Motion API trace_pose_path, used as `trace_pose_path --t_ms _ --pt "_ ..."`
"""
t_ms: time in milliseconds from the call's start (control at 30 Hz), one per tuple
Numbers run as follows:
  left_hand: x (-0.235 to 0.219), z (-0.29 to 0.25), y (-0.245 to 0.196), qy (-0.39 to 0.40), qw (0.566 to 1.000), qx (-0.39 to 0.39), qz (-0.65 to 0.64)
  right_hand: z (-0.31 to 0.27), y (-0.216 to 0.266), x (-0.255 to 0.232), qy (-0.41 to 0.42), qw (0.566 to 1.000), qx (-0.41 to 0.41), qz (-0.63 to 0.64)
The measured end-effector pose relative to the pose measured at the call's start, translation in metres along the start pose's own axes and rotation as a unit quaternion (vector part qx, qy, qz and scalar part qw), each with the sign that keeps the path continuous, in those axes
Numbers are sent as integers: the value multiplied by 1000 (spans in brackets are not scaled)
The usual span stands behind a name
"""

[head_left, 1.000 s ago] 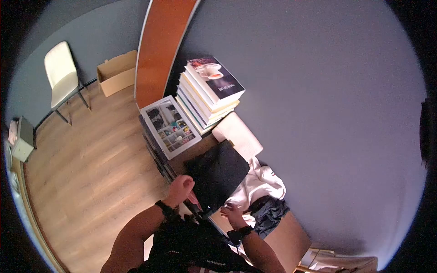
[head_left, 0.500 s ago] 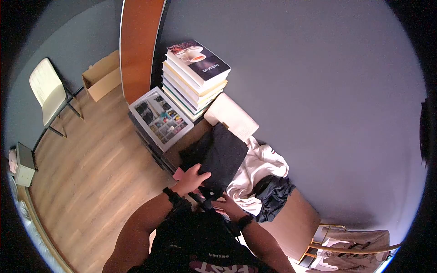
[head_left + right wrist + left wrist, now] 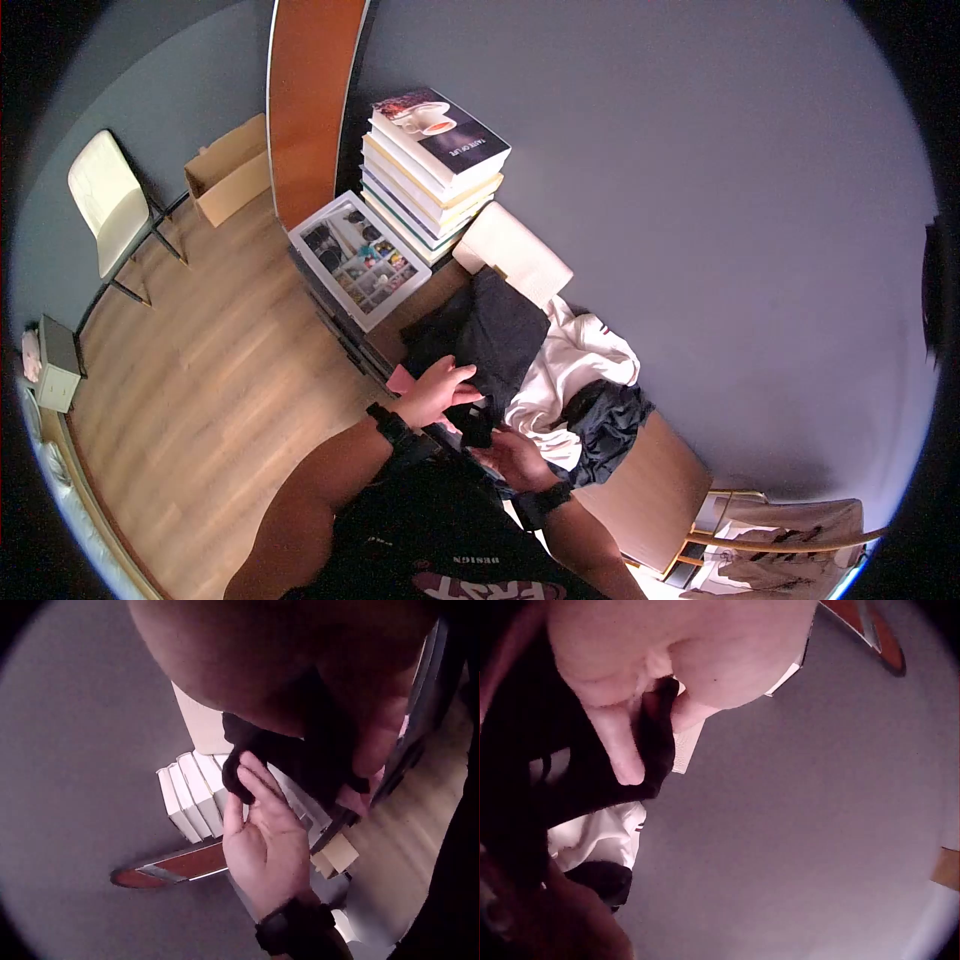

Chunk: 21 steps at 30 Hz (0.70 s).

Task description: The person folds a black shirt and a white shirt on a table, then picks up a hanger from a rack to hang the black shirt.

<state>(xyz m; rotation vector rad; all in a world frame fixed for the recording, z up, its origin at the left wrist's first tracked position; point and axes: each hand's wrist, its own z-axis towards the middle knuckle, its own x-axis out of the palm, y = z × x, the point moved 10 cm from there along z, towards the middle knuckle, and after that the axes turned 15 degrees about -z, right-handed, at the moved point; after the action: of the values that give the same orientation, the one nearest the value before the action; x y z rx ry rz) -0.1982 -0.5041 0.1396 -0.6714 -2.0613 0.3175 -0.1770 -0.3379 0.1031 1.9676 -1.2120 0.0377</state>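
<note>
Black cloth, apparently a garment [image 3: 490, 325], lies over the cabinet top, with part of it bunched between the two hands close to the person's body. My left hand [image 3: 437, 390] pinches a fold of the black cloth [image 3: 660, 742] between thumb and fingers. Opposite it, my right hand [image 3: 518, 458] grips the cloth from the near right side; its palm hides some of the fold in the right wrist view. Beside the black garment lie a crumpled white garment [image 3: 560, 380] and a shiny black one [image 3: 608, 425]. A pink piece [image 3: 400, 380] shows under the left hand.
Behind the cloth are a pale pink box [image 3: 515, 250] and a tall stack of books [image 3: 435, 175]. A compartment tray [image 3: 362, 262] sits at the left end. A chair [image 3: 112, 205] and cardboard box [image 3: 232, 172] stand on the floor; a clothes rack [image 3: 780, 540] stands at right.
My left hand has moved from the cabinet's edge onto the black garment and holds a fold. My right hand has turned, and cloth is now bunched between both hands. The head view has shifted.
</note>
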Motion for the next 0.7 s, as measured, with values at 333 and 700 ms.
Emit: trace_pose_path --t_ms 333,700 --pt "3 -2 13 21 1000 -21 8 -8 28 -3 -150 954 -4 -258" --pt "23 -15 13 103 990 32 95 -19 103 -4 -381 586 -263 -665"
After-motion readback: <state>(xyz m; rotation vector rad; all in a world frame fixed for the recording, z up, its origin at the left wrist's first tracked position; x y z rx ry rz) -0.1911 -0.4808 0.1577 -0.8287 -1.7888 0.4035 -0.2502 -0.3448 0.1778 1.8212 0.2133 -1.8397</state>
